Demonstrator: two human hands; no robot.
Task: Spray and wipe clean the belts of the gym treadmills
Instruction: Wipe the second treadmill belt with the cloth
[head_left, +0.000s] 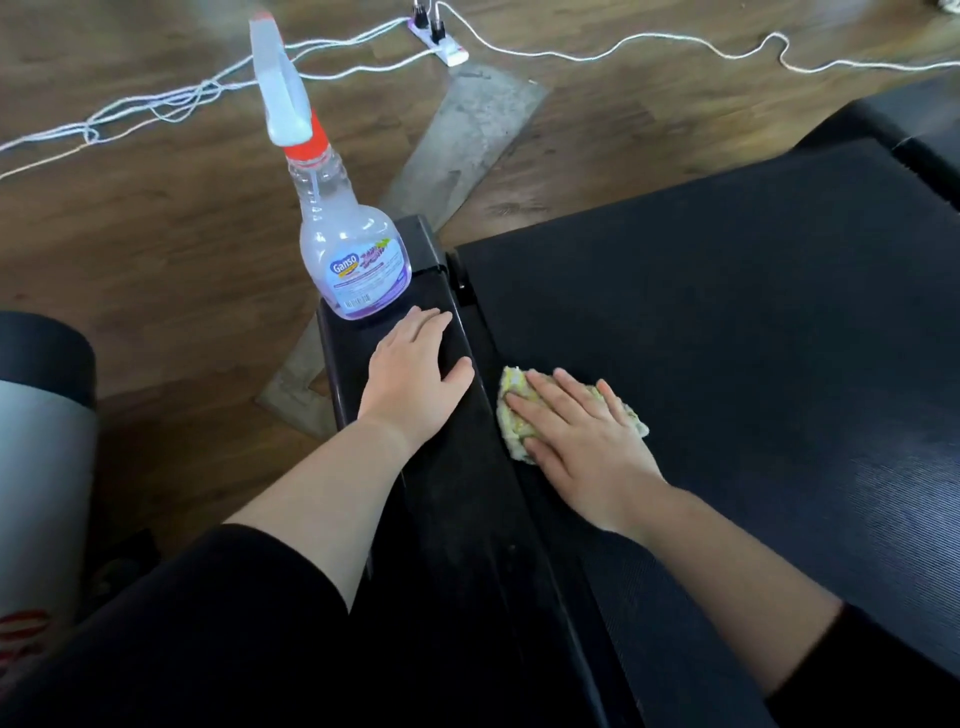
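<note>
A black ribbed treadmill belt (753, 322) fills the right half of the view. My right hand (582, 447) lies flat with straight fingers on a yellowish cloth (514, 387), pressing it onto the belt close to its left edge. My left hand (415, 369) rests flat, fingers straight, on the treadmill's black side rail (457, 493). Just beyond its fingertips a clear spray bottle (348, 244) with a white trigger and orange collar stands upright on the rail's far end.
White cables (171, 101) and a power strip (441, 39) lie on the brown wood floor beyond the treadmill. A grey concrete patch (467, 130) shows in the floor. A grey and black cylinder (41, 441) stands at the left edge. Another black machine (914, 124) sits at the far right.
</note>
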